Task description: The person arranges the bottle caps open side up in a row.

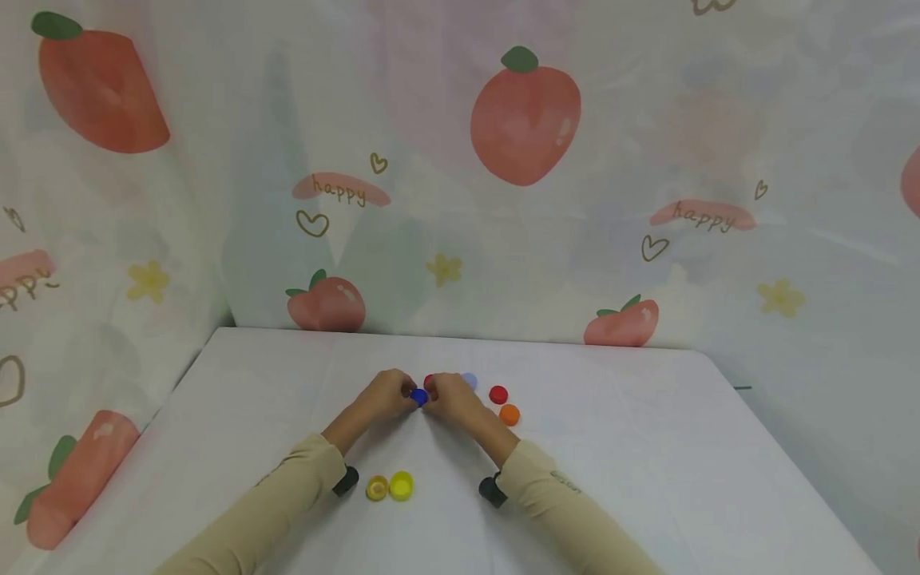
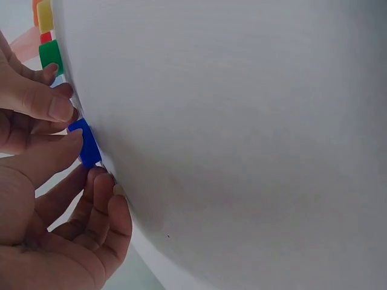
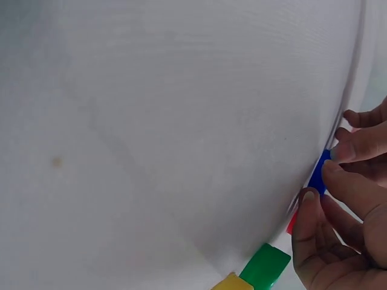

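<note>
- Left hand: thumb and fingers pinch the blue cap at one side, the other fingers curled below the grip in the left wrist view.
- Right hand: thumb and index pinch the same cap from the opposite side, so it sits between both sets of fingertips. Whether it rests on the table or is held just off it, I cannot tell.
- To work it well, I would grip only its rim, keep both thumbs light and even, and hold it level; uneven pressure could flip it or squirt it sideways.
- Best that one hand leads while the other steadies, since the fingertips crowd each other.
- Just beyond the right hand, a half-hidden red cap could easily be nudged by a knuckle.
- The green piece, near the right fingers, is hidden in the head view, so move that hand with care.
- Farther right lie a pale blue cap, second red cap and orange cap.
- Nearer the body, the gold cap and yellow cap lie between the forearms, off the working spot.
</note>
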Tool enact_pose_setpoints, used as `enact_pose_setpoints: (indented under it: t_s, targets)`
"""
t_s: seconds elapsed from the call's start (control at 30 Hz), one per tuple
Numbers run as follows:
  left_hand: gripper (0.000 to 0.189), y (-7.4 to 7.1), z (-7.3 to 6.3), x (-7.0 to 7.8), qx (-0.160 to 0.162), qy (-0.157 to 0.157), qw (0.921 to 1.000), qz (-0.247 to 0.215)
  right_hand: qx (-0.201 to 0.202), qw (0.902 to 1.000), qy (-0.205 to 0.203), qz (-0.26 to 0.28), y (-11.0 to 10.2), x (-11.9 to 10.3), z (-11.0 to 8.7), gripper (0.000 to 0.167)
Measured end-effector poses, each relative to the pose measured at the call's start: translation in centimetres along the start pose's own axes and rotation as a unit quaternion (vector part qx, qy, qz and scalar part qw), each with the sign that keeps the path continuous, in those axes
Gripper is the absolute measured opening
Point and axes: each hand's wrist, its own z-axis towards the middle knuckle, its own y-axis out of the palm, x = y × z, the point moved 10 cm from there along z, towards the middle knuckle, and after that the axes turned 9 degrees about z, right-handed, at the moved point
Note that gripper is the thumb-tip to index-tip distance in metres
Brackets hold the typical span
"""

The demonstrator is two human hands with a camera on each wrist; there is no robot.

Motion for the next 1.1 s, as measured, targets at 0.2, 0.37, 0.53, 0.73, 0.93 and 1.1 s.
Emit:
enact_pose_setpoints:
  t_s: [0.2,0.37,0.53,0.73,0.93,1.1]
  targets:
    - [0.018,-0.1,0.1,0.0,0.007,0.010,0.9999,0.007,0.000,0.9998,-0.009,-0.015,0.2,-0.2,0.2,0.024]
    - [0.018,-0.1,0.0,0.0,0.003,0.012,0.9999,0.000,0.003,0.9997,-0.019,-0.017,0.1,-0.2,0.1,0.023]
    - [0.015,-0.6,-0.4,0.3,0.016,0.033,0.9993,-0.013,0.005,0.9998,-0.019,-0.007,0.0,-0.2,-0.1,0.023]
    - [0.014,-1.3,-1.0,0.4,0.041,0.028,0.9974,-0.053,0.018,0.9992,-0.035,0.005,-0.4,-0.4,-0.6,0.028]
    - [0.021,-2.6,-2.0,0.6,0.072,0.014,0.9921,-0.101,0.028,0.9959,-0.077,0.038,-1.5,-1.8,-1.4,0.028]
    - [0.026,-3.8,-2.9,1.0,0.091,0.010,0.9895,-0.112,0.024,0.9923,-0.101,0.068,-2.7,-2.8,-1.8,0.025]
